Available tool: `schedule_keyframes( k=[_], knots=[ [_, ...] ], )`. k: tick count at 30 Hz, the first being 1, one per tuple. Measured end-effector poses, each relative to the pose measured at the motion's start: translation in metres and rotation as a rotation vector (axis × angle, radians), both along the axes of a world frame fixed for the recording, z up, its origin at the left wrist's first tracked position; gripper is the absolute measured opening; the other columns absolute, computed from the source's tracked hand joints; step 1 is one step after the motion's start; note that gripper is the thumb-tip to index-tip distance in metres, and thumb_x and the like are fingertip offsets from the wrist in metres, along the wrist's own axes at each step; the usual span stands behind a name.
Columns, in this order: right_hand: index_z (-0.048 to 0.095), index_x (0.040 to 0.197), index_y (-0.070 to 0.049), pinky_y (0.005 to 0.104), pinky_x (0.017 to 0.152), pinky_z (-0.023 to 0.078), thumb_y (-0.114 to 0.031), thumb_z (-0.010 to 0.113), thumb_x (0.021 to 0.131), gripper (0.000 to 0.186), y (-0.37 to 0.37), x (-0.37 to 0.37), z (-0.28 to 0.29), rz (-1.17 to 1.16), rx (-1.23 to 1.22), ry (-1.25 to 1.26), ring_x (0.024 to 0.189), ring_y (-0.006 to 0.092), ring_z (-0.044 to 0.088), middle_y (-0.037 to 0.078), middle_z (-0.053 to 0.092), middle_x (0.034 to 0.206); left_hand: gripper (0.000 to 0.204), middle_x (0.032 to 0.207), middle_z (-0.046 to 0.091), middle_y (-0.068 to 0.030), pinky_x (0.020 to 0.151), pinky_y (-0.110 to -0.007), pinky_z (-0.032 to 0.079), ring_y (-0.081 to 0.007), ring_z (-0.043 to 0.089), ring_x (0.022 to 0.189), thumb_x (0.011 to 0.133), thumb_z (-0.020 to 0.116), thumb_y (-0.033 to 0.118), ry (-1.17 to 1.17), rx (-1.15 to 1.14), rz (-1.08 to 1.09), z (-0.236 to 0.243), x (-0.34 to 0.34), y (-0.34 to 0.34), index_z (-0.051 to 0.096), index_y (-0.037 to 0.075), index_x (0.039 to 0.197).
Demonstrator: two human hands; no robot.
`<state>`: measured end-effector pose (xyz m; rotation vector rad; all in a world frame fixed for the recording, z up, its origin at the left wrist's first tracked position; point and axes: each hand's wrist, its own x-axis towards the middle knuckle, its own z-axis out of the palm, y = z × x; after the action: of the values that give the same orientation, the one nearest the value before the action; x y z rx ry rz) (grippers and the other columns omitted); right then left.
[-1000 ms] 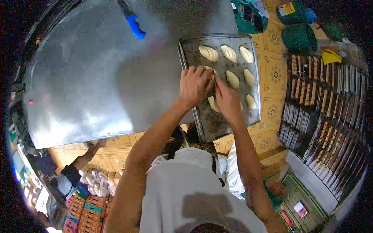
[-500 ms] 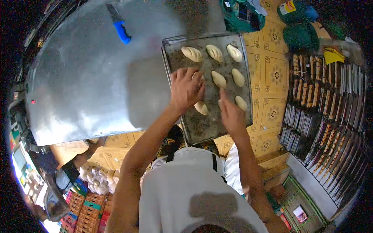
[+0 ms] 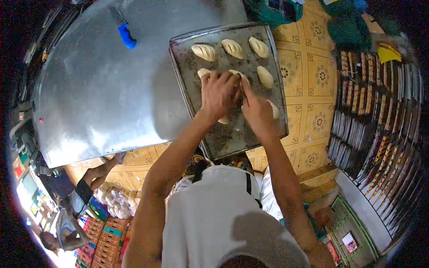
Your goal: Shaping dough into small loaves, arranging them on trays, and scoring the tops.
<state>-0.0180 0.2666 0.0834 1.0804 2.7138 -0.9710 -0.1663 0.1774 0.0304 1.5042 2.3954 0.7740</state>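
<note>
A dark metal baking tray (image 3: 230, 140) bears several pale oval dough pieces in rows. Slanting cuts mark the far-row pieces, including the dough piece at the far left (image 3: 204, 52). My left hand (image 3: 217, 94) lies over the middle row with bent fingers, its tips at the central dough piece (image 3: 237, 73). That hand partly covers the dough piece to its left (image 3: 203, 72). My right hand (image 3: 258, 109) meets it from the right, fingers closed and pointing at the central piece. Whatever it pinches is too small and blurred to make out. An uncut dough piece (image 3: 265, 77) lies farther right.
The tray overlaps the right end of a shiny metal table (image 3: 103, 89). A blue-handled knife (image 3: 127, 36) lies at its far side. Racks of trays (image 3: 375, 107) stand at right on the tiled floor (image 3: 308, 85). Another person (image 3: 69, 228) and stacked crates (image 3: 105, 239) are at lower left.
My right hand has moved up and left to the central dough piece, close against my left hand. My left fingers have shifted toward that piece. The whole view has shifted slightly.
</note>
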Motion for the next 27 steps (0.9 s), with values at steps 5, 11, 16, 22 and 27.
schedule_keyframes(
  k=[5,11,16,22,27],
  knots=[
    [0.054,0.152,-0.014,0.0554,0.074,0.052,-0.015,0.059,0.102,0.050,-0.002,0.048,-0.001,0.033,0.015,0.193,0.086,0.0474,0.068,0.027,0.069,0.096,0.044,0.121,0.068,-0.0022,0.099,-0.053,0.040,-0.0326,0.059,0.113,0.081,0.079,0.033,0.029,0.044,-0.031,-0.010,-0.005,-0.002,0.070,0.019,0.122],
    [0.053,0.152,-0.014,0.0562,0.076,0.053,-0.013,0.058,0.102,0.050,0.012,0.018,0.006,0.042,-0.031,-0.119,0.088,0.0478,0.067,0.026,0.070,0.101,0.048,0.121,0.068,-0.0030,0.099,-0.052,0.041,-0.0331,0.058,0.114,0.079,0.080,0.033,0.026,-0.021,-0.036,0.003,0.012,0.007,0.070,0.018,0.123],
    [0.051,0.154,-0.017,0.0562,0.075,0.053,-0.014,0.058,0.102,0.052,0.038,0.044,0.016,-0.055,-0.025,-0.051,0.087,0.0476,0.067,0.027,0.070,0.104,0.045,0.116,0.067,-0.0021,0.097,-0.049,0.042,-0.0300,0.057,0.112,0.079,0.080,0.030,0.030,0.065,-0.038,0.004,0.018,0.030,0.070,0.017,0.121],
    [0.049,0.156,-0.022,0.0563,0.074,0.052,-0.015,0.058,0.102,0.055,0.065,0.031,-0.024,-0.057,0.156,0.037,0.087,0.0477,0.068,0.028,0.069,0.101,0.041,0.113,0.067,-0.0022,0.095,-0.048,0.042,-0.0286,0.057,0.110,0.080,0.079,0.028,0.088,0.099,-0.018,-0.024,0.025,0.078,0.070,0.018,0.119],
    [0.047,0.157,-0.024,0.0561,0.073,0.052,-0.014,0.059,0.101,0.058,0.057,0.061,0.005,-0.068,-0.012,-0.151,0.085,0.0482,0.068,0.029,0.068,0.093,0.041,0.113,0.067,-0.0034,0.093,-0.048,0.042,-0.0291,0.057,0.108,0.080,0.078,0.028,0.068,0.131,-0.114,-0.014,0.033,0.071,0.070,0.018,0.119]
  ],
)
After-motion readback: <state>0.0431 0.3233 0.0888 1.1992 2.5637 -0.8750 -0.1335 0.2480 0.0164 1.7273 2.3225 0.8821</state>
